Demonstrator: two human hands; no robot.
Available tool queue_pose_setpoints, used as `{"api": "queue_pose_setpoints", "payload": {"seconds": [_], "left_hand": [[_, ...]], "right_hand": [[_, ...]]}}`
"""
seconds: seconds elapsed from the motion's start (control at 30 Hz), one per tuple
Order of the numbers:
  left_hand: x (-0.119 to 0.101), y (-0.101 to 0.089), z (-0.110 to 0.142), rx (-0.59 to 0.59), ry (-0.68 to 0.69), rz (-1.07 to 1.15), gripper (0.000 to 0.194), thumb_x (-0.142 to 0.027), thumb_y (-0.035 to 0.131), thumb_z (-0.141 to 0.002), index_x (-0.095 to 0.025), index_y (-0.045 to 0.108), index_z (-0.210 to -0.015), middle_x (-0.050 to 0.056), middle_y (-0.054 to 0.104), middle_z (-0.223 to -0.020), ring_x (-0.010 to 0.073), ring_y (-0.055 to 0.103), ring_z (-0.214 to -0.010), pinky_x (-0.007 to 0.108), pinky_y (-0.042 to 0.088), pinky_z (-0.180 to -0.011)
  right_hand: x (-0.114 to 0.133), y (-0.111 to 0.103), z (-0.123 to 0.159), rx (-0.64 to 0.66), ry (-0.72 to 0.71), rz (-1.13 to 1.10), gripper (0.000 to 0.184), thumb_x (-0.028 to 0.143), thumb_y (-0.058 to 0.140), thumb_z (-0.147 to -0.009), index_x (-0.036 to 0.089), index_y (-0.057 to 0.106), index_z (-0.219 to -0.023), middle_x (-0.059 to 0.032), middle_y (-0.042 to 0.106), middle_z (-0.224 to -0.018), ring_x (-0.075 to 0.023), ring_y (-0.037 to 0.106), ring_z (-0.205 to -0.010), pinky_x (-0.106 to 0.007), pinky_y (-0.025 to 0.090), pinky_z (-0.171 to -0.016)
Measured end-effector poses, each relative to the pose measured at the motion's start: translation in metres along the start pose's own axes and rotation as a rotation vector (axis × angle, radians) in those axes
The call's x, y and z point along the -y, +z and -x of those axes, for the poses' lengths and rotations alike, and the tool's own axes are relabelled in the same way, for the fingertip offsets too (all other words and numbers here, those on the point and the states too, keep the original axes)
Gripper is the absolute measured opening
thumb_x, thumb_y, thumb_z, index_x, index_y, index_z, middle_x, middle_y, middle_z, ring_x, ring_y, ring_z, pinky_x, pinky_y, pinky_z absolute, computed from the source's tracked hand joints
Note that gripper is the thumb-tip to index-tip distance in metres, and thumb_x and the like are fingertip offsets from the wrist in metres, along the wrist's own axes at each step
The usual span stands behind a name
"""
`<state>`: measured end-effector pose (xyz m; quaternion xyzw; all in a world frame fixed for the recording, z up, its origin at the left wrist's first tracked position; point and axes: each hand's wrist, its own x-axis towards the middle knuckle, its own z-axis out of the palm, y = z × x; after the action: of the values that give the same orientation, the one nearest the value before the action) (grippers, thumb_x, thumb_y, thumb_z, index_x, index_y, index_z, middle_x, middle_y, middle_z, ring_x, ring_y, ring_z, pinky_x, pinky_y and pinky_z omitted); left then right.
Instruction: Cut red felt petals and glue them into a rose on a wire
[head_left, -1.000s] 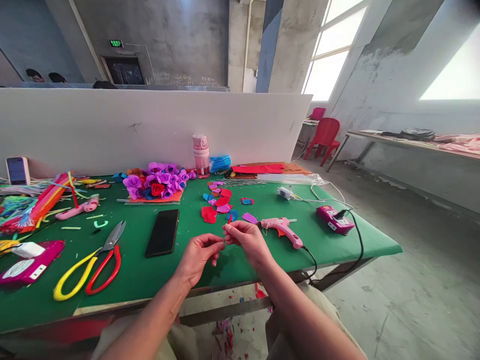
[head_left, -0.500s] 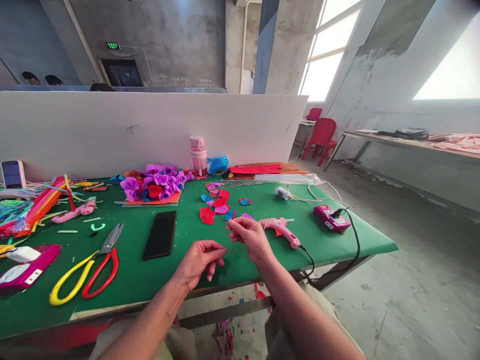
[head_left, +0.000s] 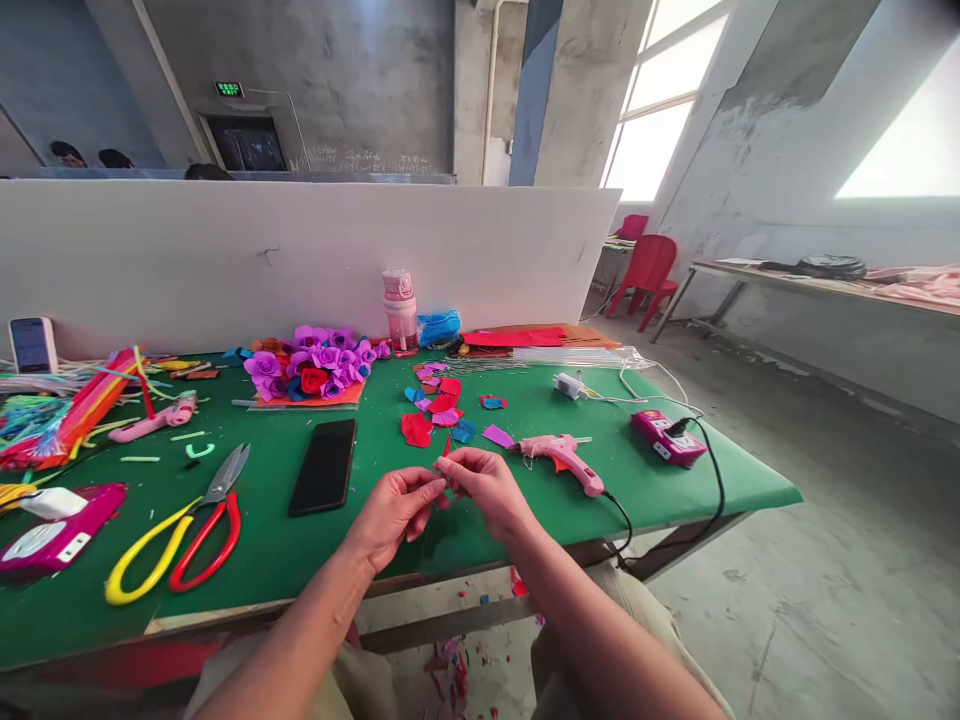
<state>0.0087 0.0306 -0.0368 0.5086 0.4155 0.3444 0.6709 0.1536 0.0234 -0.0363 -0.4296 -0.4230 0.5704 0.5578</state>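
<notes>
A small red piece point(head_left: 447, 446) stands up just above the fingertips of a person's right hand point(head_left: 486, 488), over the near part of a green bench point(head_left: 697, 490). The right grip is a pinch: thumb and forefinger are closed on the lower end of the red piece, and its tip points away from the person. The left hand point(head_left: 396, 512) meets it from the other side, thumb and forefinger brought together close beneath the right fingertips; whether they hold anything is too small to tell.

Just beyond the hands lie loose red, blue and purple petals point(head_left: 445, 403). To the right is a pink glue gun point(head_left: 556, 449), its nozzle toward the petals. To the left are a black phone point(head_left: 324, 467) and, farther left, scissors point(head_left: 224, 476) with one yellow and one red handle. Purple and red flowers point(head_left: 326, 358) are heaped behind the phone.
</notes>
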Motion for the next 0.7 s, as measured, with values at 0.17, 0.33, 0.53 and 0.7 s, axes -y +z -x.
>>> {"api": "queue_pose_setpoints", "payload": {"seconds": [0.17,0.33,0.53,0.7], "left_hand": [[0.0046,0.0015,-0.0018,-0.037,-0.001,0.053,0.031,-0.042,0.073,-0.065,-0.014,0.060,-0.066,-0.002,0.060,-0.054,0.0014,0.036,-0.034,0.014,0.022,-0.030],[0.0058,0.0008,0.0007,-0.023,-0.005,0.011,0.030,-0.042,0.072,-0.066,-0.014,0.062,-0.071,-0.001,0.062,-0.056,0.0008,0.035,-0.034,0.013,0.021,-0.031],[0.0036,-0.0008,0.0030,-0.014,-0.037,-0.029,0.032,-0.041,0.074,-0.063,-0.015,0.058,-0.072,-0.001,0.063,-0.056,0.0025,0.037,-0.034,0.014,0.022,-0.032],[-0.0005,-0.0044,0.0010,-0.040,0.026,-0.027,0.031,-0.039,0.072,-0.066,-0.015,0.062,-0.084,0.001,0.066,-0.070,0.0024,0.041,-0.040,0.015,0.024,-0.035]], "right_hand": [[-0.0083,0.0070,0.0011,-0.036,0.063,-0.073,0.026,0.040,0.075,-0.058,0.016,0.065,-0.060,0.0036,0.052,-0.051,-0.0068,0.040,-0.048,-0.022,0.033,-0.049],[-0.0111,0.0072,0.0014,-0.055,0.091,-0.108,0.027,0.040,0.075,-0.058,0.015,0.064,-0.059,0.0031,0.052,-0.052,-0.0068,0.039,-0.048,-0.022,0.032,-0.049],[-0.0094,0.0062,0.0015,-0.133,0.048,-0.076,0.024,0.039,0.074,-0.059,0.016,0.065,-0.059,0.0021,0.055,-0.058,-0.0067,0.039,-0.048,-0.022,0.033,-0.049],[-0.0057,0.0093,0.0042,-0.095,-0.026,-0.008,0.025,0.041,0.072,-0.061,0.017,0.067,-0.060,0.0010,0.058,-0.057,-0.0079,0.041,-0.048,-0.023,0.034,-0.049]]}}
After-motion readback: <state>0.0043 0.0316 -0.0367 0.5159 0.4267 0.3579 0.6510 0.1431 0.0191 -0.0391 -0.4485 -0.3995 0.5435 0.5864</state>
